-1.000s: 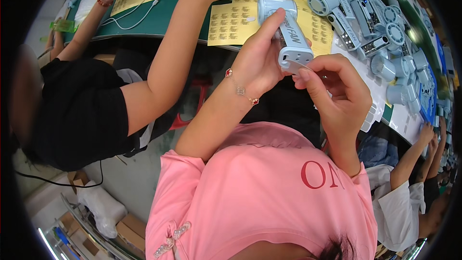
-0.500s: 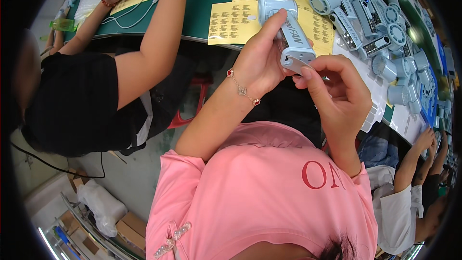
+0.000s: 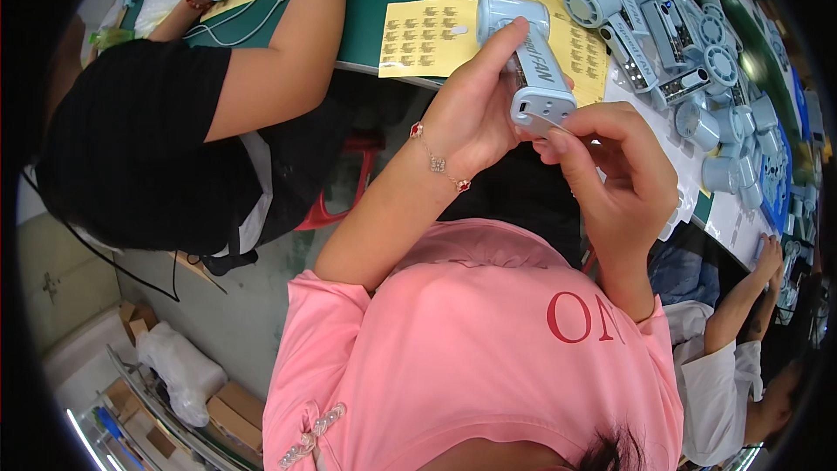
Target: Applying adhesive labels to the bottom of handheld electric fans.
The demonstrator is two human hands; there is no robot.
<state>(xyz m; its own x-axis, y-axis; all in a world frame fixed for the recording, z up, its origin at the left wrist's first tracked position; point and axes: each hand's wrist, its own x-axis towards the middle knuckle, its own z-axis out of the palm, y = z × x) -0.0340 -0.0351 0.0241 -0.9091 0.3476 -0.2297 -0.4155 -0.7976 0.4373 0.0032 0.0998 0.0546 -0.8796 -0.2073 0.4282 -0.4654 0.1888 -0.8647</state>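
A light-blue handheld fan (image 3: 542,78) lies in my left hand (image 3: 481,109), its round head pointing away from me. My left thumb presses along its side, and the fingers wrap round beneath, partly hidden. The handle's end faces me and shows a slot and several small round holes. My right hand (image 3: 617,153) is at that end, thumb and forefinger pinched on a thin greyish sticker-like piece (image 3: 544,121). This piece touches or nearly touches the lower edge of the end face; I cannot tell which.
Yellow label sheets (image 3: 418,39) lie on the green table (image 3: 370,22) beyond my hands. Several light-blue fans (image 3: 641,44) are heaped at the right, by a blue tray (image 3: 776,170). A co-worker's arm (image 3: 292,57) reaches over the table at left; another person's arm (image 3: 741,301) shows at right.
The thin piece has swung down off the fan's end face, so the small holes now show. The fan has shifted slightly right. The left co-worker has moved a little toward me.
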